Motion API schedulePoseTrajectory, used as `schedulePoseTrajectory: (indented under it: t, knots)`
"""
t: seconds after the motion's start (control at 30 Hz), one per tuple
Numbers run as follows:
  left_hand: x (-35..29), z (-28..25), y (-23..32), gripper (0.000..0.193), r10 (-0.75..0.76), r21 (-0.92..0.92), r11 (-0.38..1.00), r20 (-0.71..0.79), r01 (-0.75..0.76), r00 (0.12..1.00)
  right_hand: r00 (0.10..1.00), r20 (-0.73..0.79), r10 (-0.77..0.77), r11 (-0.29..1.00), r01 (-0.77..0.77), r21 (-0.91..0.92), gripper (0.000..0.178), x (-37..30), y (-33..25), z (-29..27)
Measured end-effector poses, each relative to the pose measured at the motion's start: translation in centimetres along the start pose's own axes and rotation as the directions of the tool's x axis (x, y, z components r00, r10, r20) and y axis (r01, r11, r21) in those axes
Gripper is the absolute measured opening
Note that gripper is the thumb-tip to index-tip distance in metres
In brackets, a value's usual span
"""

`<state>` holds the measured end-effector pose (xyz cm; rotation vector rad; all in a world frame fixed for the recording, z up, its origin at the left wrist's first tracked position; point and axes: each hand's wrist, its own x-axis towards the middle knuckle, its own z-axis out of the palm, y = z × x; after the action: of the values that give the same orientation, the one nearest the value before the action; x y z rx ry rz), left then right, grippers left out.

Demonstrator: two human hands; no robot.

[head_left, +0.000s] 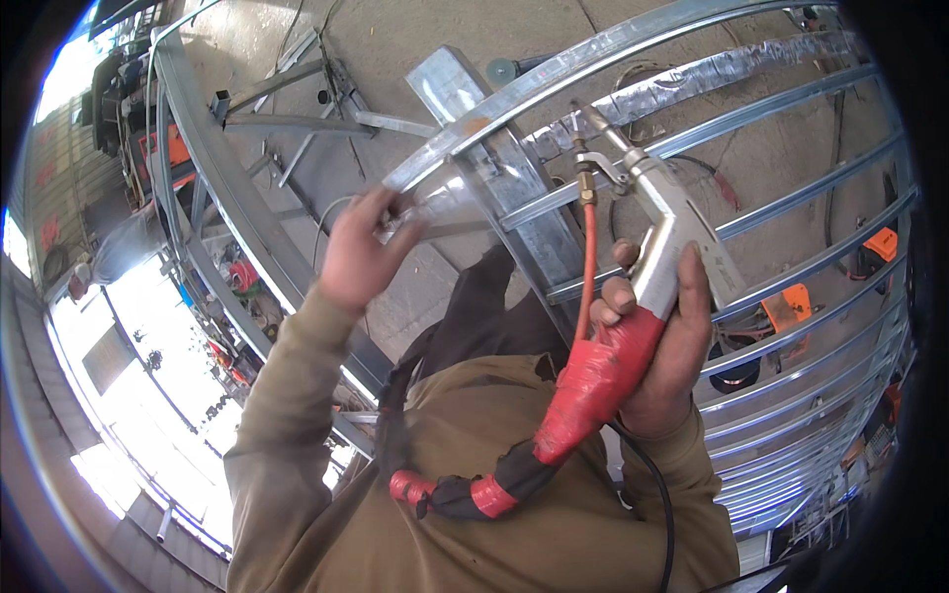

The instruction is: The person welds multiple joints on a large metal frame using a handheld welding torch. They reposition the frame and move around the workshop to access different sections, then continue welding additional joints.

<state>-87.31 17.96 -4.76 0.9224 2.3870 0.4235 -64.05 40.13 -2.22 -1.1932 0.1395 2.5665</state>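
Observation:
My right hand (672, 336) is wrapped around a welding gun (682, 232), a silver, angled body with a red-taped grip. Its narrow nozzle points up and away, over the galvanized metal frame (539, 104). An orange hose (590, 257) runs from the grip to a brass fitting beside the nozzle. My left hand (366, 247) is beside the frame's left corner, with its thumb and fingers curved and apart. Blur softens its fingertips, and I see nothing clearly held. Beyond them lies a shiny, blurred metal piece (450, 203).
A foil-wrapped bar (692, 79) lies beyond the frame's upper rail. Parallel metal rails (791, 212) extend to the right. A wide steel channel (450, 84) crosses beneath the frame. Black, red-taped cable (460, 494) loops across my front. Steel beams (213, 148) stand at the left.

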Motion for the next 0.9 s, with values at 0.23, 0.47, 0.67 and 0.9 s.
schedulePoseTrajectory:
  t: [0.23,0.47,0.67,0.9]
  knots:
    - [10.0,4.4,2.1,0.042,0.264,0.466,0.837,0.118,-0.288,0.957,0.991,-0.063,-0.118,0.991,0.121,0.048,0.042,-0.9,0.5,-1.0]
    - [11.6,5.1,3.0,0.033,0.354,0.672,0.578,0.304,-0.463,0.884,0.992,-0.016,-0.123,0.992,0.123,0.020,0.039,-0.8,0.3,-1.3]
    - [12.7,5.1,3.6,0.020,0.379,0.702,0.442,0.418,-0.558,0.826,0.991,-0.023,-0.130,0.990,0.131,0.054,0.041,-0.7,0.2,-1.5]
    - [13.3,5.0,4.9,0.020,0.421,0.639,0.291,0.583,-0.712,0.695,0.991,-0.044,-0.126,0.987,0.130,0.099,0.039,-0.4,0.0,-2.0]
